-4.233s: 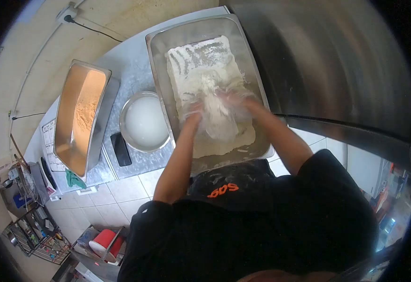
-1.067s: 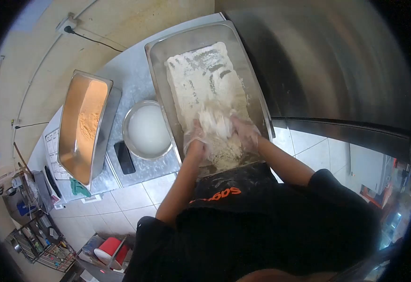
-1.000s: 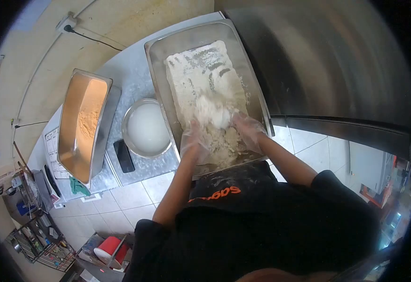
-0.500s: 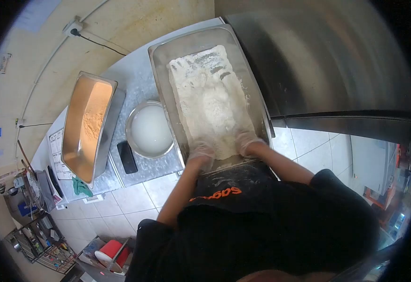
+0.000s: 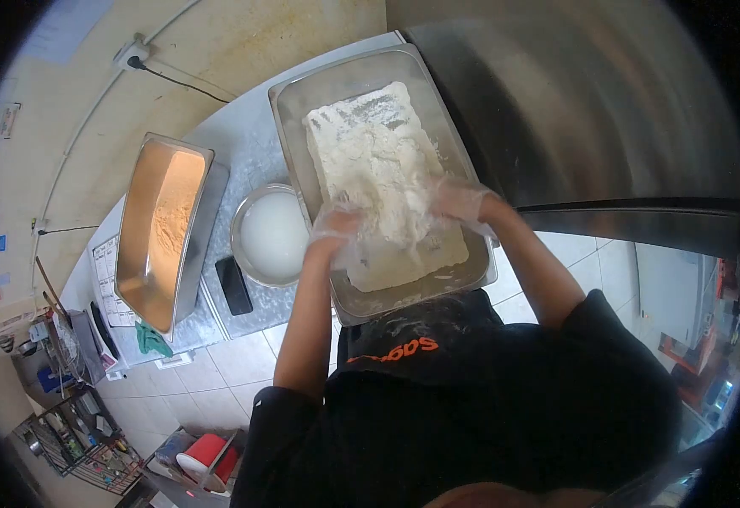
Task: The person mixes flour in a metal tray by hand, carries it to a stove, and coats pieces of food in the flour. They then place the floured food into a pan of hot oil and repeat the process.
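- One pan (image 5: 202,237) of orange powder (image 5: 171,222) stands leftmost, then phone (image 5: 234,286) and bowl (image 5: 271,283) of white liquid (image 5: 274,235).
- Left hand (image 5: 340,223), gloved, is at the powder; finger state blurred.
- White powder (image 5: 397,216) lies in the tray (image 5: 295,140), between hands; mixing seems underway.
- Right hand (image 5: 461,201), gloved: fingers unclear. Further mixing calls for low hands.

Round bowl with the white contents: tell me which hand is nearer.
Left. The left hand is over the side of the tray next to the bowl; the right hand is at the opposite side.
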The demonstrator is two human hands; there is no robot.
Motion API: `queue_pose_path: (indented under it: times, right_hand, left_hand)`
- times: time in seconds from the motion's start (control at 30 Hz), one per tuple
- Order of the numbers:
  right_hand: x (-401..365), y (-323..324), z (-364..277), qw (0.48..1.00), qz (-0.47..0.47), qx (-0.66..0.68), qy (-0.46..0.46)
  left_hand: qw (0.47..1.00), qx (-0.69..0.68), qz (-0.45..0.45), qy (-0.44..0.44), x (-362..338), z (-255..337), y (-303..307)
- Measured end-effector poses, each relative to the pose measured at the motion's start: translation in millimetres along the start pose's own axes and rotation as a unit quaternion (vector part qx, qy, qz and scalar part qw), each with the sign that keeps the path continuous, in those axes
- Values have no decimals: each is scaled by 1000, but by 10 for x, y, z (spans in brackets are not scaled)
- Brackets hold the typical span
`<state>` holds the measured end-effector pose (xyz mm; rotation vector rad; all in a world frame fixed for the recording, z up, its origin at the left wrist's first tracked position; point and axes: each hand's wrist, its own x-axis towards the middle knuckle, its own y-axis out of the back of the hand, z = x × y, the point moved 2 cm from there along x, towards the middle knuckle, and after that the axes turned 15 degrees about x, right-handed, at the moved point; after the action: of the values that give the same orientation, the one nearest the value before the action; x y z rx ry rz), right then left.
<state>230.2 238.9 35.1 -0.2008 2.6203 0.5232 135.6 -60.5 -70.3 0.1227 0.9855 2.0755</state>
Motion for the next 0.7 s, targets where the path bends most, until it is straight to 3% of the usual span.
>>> queue_pose_path:
  times: [0.03,0.07,0.1,0.13,0.17,0.2,0.23,0.27,0.3,0.33,0.37,0.4,0.43,0.47,0.5,0.53,0.57,0.6,0.63,0.7]
  right_hand:
    - [169,47,97,1000,-18,-1,6]
    - [389,76,161,1000,-20,-1,6]
    - [646,114,194,993,100,-41,-41]
    - [824,86,204,969,220,-79,-85]
    - [863,-167,183,968,222,-79,-84]
    - [829,-465,110,935,322,-146,-42]
    - [859,-618,88,884,417,-211,3]
    - [969,-670,314,884,417,-211,4]
    - [1114,-735,712,949,309,-61,8]
    - [1229,-793,1080,978,186,90,9]
    - [1305,-837,1268,969,56,240,7]
    - [1427,-714,1247,970,51,238,7]
    - [1562,-513,1170,993,113,-18,8]
    - [1683,-338,1071,948,167,-271,9]
    - [1692,35,566,971,113,-211,10]
    - [1731,324,63,987,58,-149,10]
    - [1944,277,34,976,175,-124,38]
    - [2085,224,4,949,294,-98,66]
    - [2129,144,-33,949,295,-95,65]
    - [2102,-201,-100,986,131,-83,64]
  left_hand:
    - [1000,0,0,0,207,-26,8]
    - [987,147,37,58,439,-29,20]
    - [947,291,75,113,607,-25,6]
    - [947,293,77,111,751,-67,-183]
    - [922,305,143,191,883,-173,-476]
    - [886,312,209,271,975,-170,-655]
    - [885,312,214,270,1037,48,-645]
    - [900,157,184,362,972,343,-567]
    - [884,-4,147,443,852,604,-456]
    - [882,-7,146,448,655,800,-215]
    - [920,-16,58,386,420,944,91]
    - [948,-25,-26,317,322,925,340]
    - [968,95,-107,205,473,521,402]
    - [955,211,-187,88,625,170,363]
    - [954,208,-194,92,620,339,540]
    - [961,182,-162,130,590,739,925]
    - [965,159,-128,165,606,944,1154]
    - [970,219,-62,79,822,769,1125]
    - [961,276,6,-10,1087,586,1109]
    - [964,213,93,127,1364,809,1316]
